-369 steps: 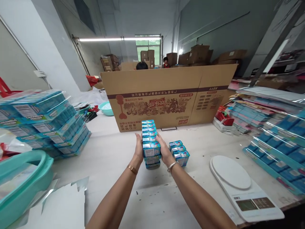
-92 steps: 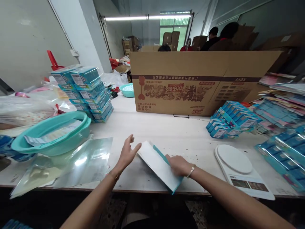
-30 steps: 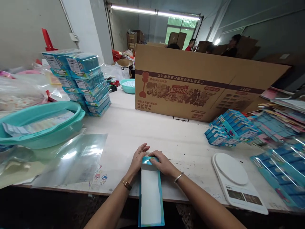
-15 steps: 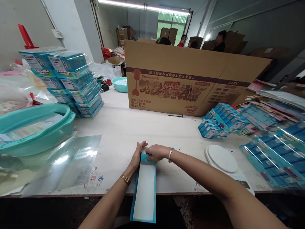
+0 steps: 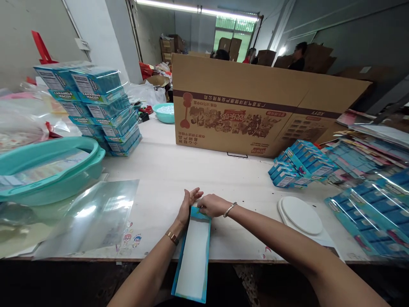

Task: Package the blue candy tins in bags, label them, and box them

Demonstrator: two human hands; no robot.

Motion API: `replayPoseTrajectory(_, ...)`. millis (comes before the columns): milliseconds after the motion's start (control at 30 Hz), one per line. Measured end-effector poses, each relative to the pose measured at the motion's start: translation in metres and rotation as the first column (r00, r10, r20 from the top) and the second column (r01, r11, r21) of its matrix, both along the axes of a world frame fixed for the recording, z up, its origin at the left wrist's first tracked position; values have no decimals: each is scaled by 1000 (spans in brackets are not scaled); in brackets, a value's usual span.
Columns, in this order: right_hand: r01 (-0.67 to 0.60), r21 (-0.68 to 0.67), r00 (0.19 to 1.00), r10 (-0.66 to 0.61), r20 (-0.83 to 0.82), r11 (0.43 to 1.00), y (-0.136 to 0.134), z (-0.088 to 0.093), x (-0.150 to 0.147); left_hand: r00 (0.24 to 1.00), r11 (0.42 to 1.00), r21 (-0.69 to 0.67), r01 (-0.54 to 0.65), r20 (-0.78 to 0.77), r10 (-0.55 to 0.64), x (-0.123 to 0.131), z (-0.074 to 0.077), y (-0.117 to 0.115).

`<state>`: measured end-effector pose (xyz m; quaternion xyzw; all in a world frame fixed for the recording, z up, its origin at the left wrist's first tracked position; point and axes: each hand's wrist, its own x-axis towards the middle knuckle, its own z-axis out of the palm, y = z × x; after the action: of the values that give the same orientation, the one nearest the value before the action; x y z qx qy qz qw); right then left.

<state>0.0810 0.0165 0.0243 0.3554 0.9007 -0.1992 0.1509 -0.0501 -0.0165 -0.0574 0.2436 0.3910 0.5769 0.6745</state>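
Note:
A long, shallow blue cardboard box with a white inside lies in front of me, its near end jutting past the table edge. My left hand rests against the far left corner of the box, fingers stretched out and apart. At the far end, my right hand has its fingers curled in a pinch on the box's blue end. Its fingertips are partly hidden.
Left stand stacked, wrapped blue boxes, a teal basin and clear plastic sheets. A large brown carton stands behind. To the right are small blue boxes, a white scale and wrapped packs. People are beyond.
The near end of the box has swung slightly left. Both hands stay at its far end, and the left fingers look a little more spread. The view has shifted slightly.

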Motion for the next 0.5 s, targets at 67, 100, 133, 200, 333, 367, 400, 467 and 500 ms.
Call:
replayPoseTrajectory(67,-34,64,999,33,15,997,-6,-3,-3,1000,1000,-7,16,1,-16,-2,0,1)
replayPoseTrajectory(100,-55,84,998,53,25,995,-9,-4,-5,1000,1000,-10,19,-1,-19,-3,0,1)
replayPoseTrajectory(133,-76,98,997,73,35,992,-11,-5,-6,1000,1000,-14,18,-3,-18,-3,0,1)
replayPoseTrajectory(200,-112,125,993,106,52,986,-13,-6,-7,1000,1000,-17,12,-2,-12,-3,-1,1)
replayPoseTrajectory(333,-146,150,987,133,93,978,-10,-11,-9,1000,1000,0,-2,-8,2,-2,-2,1)
replayPoseTrajectory(367,-146,156,986,132,98,977,-11,-13,-10,1000,1000,4,-6,-15,6,-2,-2,2)
replayPoseTrajectory(400,-142,164,987,127,99,976,-11,-15,-11,1000,1000,5,-10,-23,10,-3,-1,2)
replayPoseTrajectory(467,-114,184,991,97,96,976,-16,-19,-13,999,1000,-4,-19,-37,18,-5,0,3)
replayPoseTrajectory(500,-91,191,993,74,96,977,-18,-22,-14,999,1000,-16,-24,-48,24,-7,1,3)
